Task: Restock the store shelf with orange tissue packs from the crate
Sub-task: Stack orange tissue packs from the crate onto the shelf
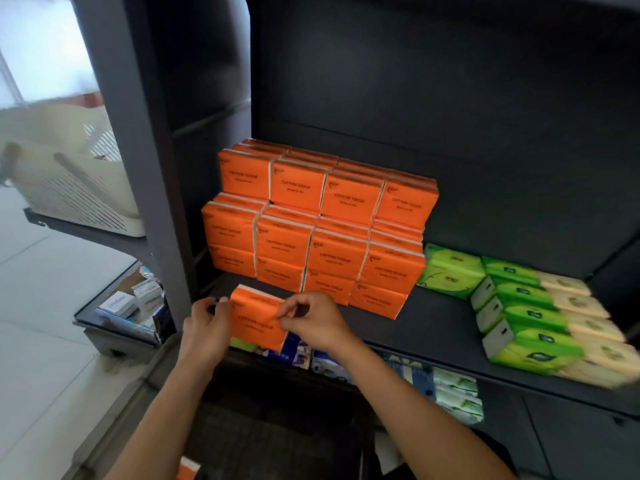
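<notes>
An orange tissue pack (254, 315) hovers at the front edge of the dark shelf (433, 327), held between both hands. My left hand (206, 322) grips its left side and my right hand (311, 320) pinches its right side. Behind it, several orange packs (318, 223) are stacked in rows and layers against the shelf's left side. At the bottom edge, part of another orange pack (188, 469) shows beside a dark crate (277, 438) below my arms.
Green tissue packs (526, 313) lie in rows on the shelf's right part. Blue and green packs (450, 393) fill the shelf below. A grey upright post (138, 161) borders the left side, with a beige basket (72, 188) and small boxes (131, 303) beyond it.
</notes>
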`<state>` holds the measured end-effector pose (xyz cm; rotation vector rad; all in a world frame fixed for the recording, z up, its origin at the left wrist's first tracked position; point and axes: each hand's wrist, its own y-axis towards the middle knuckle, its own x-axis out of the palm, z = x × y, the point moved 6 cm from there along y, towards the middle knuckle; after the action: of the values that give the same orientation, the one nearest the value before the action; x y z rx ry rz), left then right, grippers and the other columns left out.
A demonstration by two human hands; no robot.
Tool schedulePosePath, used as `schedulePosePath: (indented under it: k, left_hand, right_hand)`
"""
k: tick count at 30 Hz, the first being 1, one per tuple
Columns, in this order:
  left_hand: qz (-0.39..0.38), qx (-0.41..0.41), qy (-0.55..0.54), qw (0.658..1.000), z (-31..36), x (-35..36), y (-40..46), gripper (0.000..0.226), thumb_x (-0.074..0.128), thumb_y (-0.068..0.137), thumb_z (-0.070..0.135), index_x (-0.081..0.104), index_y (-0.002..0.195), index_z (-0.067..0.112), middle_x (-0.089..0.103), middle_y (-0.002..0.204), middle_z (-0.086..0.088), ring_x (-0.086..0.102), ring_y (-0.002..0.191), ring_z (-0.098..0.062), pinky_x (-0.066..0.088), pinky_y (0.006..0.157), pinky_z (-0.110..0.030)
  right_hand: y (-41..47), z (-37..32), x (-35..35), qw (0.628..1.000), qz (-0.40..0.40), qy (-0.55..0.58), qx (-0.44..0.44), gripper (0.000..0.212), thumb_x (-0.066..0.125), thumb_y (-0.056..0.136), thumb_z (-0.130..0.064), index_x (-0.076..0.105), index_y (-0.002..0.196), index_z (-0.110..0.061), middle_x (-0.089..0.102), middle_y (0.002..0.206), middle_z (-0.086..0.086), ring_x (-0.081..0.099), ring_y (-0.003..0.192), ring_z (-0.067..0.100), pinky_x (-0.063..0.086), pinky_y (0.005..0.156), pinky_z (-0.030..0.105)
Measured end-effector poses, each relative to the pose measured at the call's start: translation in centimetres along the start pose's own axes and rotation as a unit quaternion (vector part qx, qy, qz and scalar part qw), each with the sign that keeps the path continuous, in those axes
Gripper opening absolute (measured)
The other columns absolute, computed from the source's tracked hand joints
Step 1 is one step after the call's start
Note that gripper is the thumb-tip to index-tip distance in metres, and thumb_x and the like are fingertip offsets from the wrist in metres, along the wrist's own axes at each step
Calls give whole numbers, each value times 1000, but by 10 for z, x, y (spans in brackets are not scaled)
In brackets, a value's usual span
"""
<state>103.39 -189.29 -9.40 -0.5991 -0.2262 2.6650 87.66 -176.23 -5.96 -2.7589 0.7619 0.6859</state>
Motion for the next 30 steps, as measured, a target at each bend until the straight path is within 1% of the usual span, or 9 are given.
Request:
schedulePosePath:
  k: [4,9,12,14,17,19,22,25,30]
  left_hand:
    - [-50,-7,-130,990,4,19,-19,33,41,99,48,53,119,25,62,116,-4,61,107,-23,50,94,-48]
    - [-61,21,-229,971,18,34,-40,9,51,102,27,57,105,21,65,109,-14,67,103,-29,54,85,-37]
    - [-79,43,-252,963,27,42,-52,17,55,100,22,55,114,14,65,109,-17,69,100,-29,54,84,-34]
    - [-92,47,-262,960,35,50,-58,23,58,98,23,55,118,13,66,110,-15,70,98,-26,55,84,-34]
    - [-113,52,-282,951,52,66,-68,23,60,97,23,55,118,16,67,109,-13,71,98,-24,54,86,-33]
    - [-129,56,-302,943,69,80,-74,22,60,97,19,55,117,14,66,109,-14,69,101,-25,54,86,-32]
    - [-150,54,-325,932,92,101,-79,22,58,98,15,55,120,13,65,111,-18,69,103,-28,54,89,-35]
    - [-196,69,-319,925,116,123,-82,34,57,98,8,53,131,18,65,113,-23,70,102,-27,54,92,-37]
    - [-238,109,-259,930,151,147,-84,48,59,96,12,47,133,39,63,119,2,66,108,-16,55,84,-29]
  right_hand:
    - [-3,-19,-23,999,1,-28,-30,21,74,79,-10,72,77,-31,72,92,1,66,87,18,55,80,33]
    - [-9,-33,-53,994,23,-68,-78,26,71,76,-9,65,75,-34,70,92,-3,64,88,16,54,82,38]
    - [-14,-36,-71,987,26,-100,-127,27,69,75,-9,56,79,-32,60,87,-11,59,85,12,51,79,37]
    - [-19,-38,-85,982,35,-115,-145,29,70,76,-13,53,88,-33,58,94,-15,60,86,14,50,77,36]
    - [-21,-39,-107,970,52,-160,-177,46,75,79,-23,56,118,-40,59,119,-13,57,106,7,49,89,27]
    - [-21,-39,-124,958,70,-190,-202,55,76,81,-31,55,131,-39,58,127,-13,53,116,6,47,97,28]
    - [-22,-38,-153,945,115,-217,-218,53,75,81,-38,58,132,-37,59,125,-12,55,116,8,48,98,32]
    - [-26,-40,-188,934,156,-221,-233,49,80,81,-34,65,127,-31,64,117,-9,58,108,5,48,95,27]
    - [-20,-39,-246,918,202,-244,-237,42,83,78,-26,71,119,-24,68,109,-4,63,101,8,50,92,24]
